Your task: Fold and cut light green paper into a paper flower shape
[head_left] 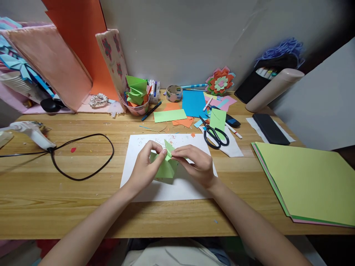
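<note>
My left hand (146, 162) pinches a folded piece of light green paper (166, 170) between thumb and fingers. From the other side, my right hand (195, 162) grips the same paper near its raised crease, with thumb and fingertips pressed together. Several creased flaps stand up from it, and my fingers hide part of the folds. Beneath both hands lies a white sheet (172, 192) with small coloured marks along its far part. Black-handled scissors (215, 136) rest just beyond my right hand, partly over the sheet's far right corner.
A glue gun (33, 136) with a looped black cord lies left. Paper scraps (169, 116), a tape roll (174, 93) and a cup of folded paper (138, 96) stand along the back. At right are a black phone (270, 128) and stacked coloured sheets (310, 181).
</note>
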Tool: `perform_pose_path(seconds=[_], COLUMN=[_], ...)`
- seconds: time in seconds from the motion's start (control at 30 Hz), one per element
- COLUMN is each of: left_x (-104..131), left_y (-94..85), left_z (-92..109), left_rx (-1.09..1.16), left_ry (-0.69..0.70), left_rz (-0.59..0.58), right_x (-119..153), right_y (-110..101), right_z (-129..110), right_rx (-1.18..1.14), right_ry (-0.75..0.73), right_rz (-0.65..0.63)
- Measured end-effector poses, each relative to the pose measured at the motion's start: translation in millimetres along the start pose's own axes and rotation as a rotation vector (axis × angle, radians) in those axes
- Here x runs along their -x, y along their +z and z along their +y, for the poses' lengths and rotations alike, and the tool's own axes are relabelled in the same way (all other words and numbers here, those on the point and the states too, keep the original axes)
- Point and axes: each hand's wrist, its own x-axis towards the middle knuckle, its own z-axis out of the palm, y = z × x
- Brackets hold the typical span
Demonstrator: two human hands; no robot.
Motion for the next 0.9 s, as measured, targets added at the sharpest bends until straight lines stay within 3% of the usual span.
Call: perform_pose_path(seconds=[0.53, 0.9], left_x=[-2.4, -2.6], left_y=[-1.7, -3.9], left_z=[-1.1, 1.5], left_rx=[0.086, 0.074], left_ry=[-0.012, -0.02], left_rz=[-0.033, -0.042], right_x=[5.8, 2.6], right_y=[5.7, 3.8], right_z=[-0.8, 0.5], right_rx=[0.128, 0.049], right_ry=[-0.076, -0.044], right_rz=[0.051, 0.03])
